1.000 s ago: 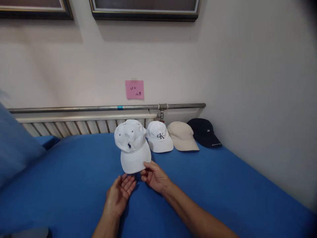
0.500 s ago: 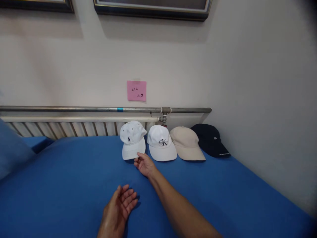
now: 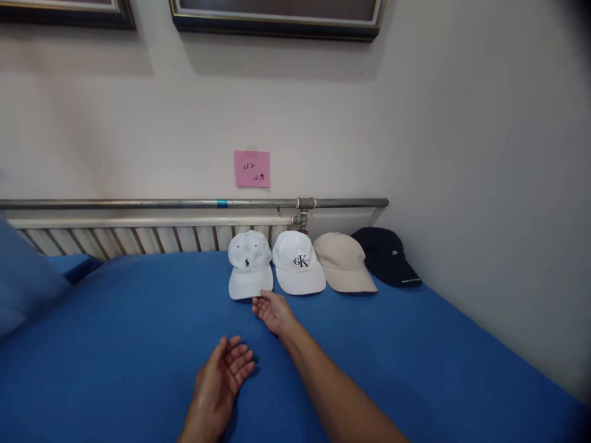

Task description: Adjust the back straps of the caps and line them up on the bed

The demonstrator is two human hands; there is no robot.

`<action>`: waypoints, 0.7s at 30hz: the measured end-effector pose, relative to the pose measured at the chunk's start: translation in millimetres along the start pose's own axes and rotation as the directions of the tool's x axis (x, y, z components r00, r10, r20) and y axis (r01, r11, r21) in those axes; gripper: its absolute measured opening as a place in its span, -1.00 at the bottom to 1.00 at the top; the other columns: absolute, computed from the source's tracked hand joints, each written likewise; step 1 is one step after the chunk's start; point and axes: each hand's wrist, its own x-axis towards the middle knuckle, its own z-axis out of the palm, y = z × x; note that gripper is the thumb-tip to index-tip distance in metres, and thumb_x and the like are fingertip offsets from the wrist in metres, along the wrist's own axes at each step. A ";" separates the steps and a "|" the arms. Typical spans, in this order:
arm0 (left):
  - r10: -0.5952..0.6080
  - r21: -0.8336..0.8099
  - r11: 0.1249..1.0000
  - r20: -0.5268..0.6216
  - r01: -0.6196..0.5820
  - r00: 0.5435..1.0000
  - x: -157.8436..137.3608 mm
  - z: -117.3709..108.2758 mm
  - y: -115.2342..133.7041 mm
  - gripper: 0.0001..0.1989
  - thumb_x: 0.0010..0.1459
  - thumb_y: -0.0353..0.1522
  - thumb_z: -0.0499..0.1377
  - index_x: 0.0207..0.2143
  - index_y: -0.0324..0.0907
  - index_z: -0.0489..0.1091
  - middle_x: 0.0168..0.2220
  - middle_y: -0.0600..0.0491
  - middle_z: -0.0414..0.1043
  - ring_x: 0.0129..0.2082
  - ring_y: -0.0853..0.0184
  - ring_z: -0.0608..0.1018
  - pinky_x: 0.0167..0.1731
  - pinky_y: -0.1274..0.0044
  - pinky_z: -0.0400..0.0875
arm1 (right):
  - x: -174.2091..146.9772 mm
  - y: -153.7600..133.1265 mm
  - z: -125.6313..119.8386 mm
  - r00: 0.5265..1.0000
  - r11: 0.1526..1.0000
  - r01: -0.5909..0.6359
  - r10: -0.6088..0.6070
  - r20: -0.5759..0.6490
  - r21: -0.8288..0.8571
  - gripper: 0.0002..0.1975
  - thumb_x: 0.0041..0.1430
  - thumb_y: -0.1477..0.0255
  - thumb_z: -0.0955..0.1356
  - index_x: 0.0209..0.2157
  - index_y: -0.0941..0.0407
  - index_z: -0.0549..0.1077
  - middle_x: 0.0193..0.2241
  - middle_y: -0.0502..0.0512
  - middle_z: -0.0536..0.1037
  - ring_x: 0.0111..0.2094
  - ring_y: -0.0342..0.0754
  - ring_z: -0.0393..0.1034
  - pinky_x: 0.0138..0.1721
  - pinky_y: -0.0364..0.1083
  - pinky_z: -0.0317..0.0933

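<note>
My right hand [image 3: 273, 312] pinches the brim of a white baseball cap [image 3: 250, 264] that bears a small dark horse-rider emblem. The thumb lies on top of the brim's right corner and the fingers are under it. Beside this cap, on its right, sits a white cap with black letters [image 3: 298, 264]. A beige cap [image 3: 344, 263] and a black cap [image 3: 386, 258] carry on the row to the right. My left hand [image 3: 224, 378] is open, palm turned inward and fingers loosely curved, just above the blue cloth nearer to me, holding nothing.
Blue cloth [image 3: 138, 332] covers the surface under the caps. Behind it run a metal pipe [image 3: 115, 203] and a white radiator [image 3: 152, 240]. A pink note [image 3: 252, 169] is stuck on the wall, below a framed picture [image 3: 277, 27]. A blurred light-blue shape [image 3: 23, 283] stands at the left.
The horse-emblem cap has turned so its front faces me more squarely, with my right hand still at its brim. My left hand stays open in about the same place.
</note>
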 end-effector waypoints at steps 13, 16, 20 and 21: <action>0.024 -0.035 0.999 0.050 -0.022 0.998 -9.8 -2.9 5.1 -0.77 0.31 -0.42 -0.05 -0.33 -0.32 0.34 -0.56 -0.03 0.45 -0.57 0.34 0.56 -0.50 0.54 0.48 | -81.0 16.1 -22.3 0.986 0.971 0.127 -0.145 -0.081 -0.201 -0.71 -0.09 0.58 0.34 -0.25 0.15 0.32 -0.56 0.03 0.53 -0.60 -0.13 0.39 -0.61 -0.18 0.26; 0.043 -0.079 0.996 0.035 -0.040 0.998 -20.7 -5.8 6.2 -0.79 0.30 -0.41 -0.01 -0.35 -0.32 0.35 -0.56 -0.02 0.43 -0.56 0.35 0.55 -0.46 0.54 0.47 | -112.8 26.4 -25.8 0.990 0.954 0.118 -0.135 -0.045 -0.275 -0.69 -0.14 0.59 0.37 -0.26 0.16 0.37 -0.55 0.04 0.53 -0.60 -0.13 0.38 -0.64 -0.19 0.21; 0.078 -0.155 0.985 -0.017 -0.079 0.997 -34.5 -19.4 9.6 -0.77 0.27 -0.39 0.03 -0.38 -0.34 0.38 -0.55 -0.05 0.42 -0.57 0.34 0.53 -0.47 0.53 0.44 | -141.7 37.2 -30.0 0.997 0.927 0.075 -0.067 0.034 -0.366 -0.70 -0.14 0.53 0.42 -0.28 0.14 0.40 -0.57 0.00 0.52 -0.65 -0.17 0.33 -0.63 -0.19 0.17; 0.087 -0.175 0.980 -0.033 -0.091 0.996 -38.4 -25.3 10.9 -0.77 0.27 -0.40 0.03 -0.40 -0.35 0.38 -0.56 -0.05 0.42 -0.58 0.33 0.53 -0.48 0.52 0.44 | -145.6 39.0 -30.9 0.995 0.885 0.100 -0.079 0.064 -0.454 -0.71 -0.13 0.49 0.42 -0.27 0.15 0.41 -0.59 -0.01 0.50 -0.68 -0.17 0.31 -0.62 -0.17 0.19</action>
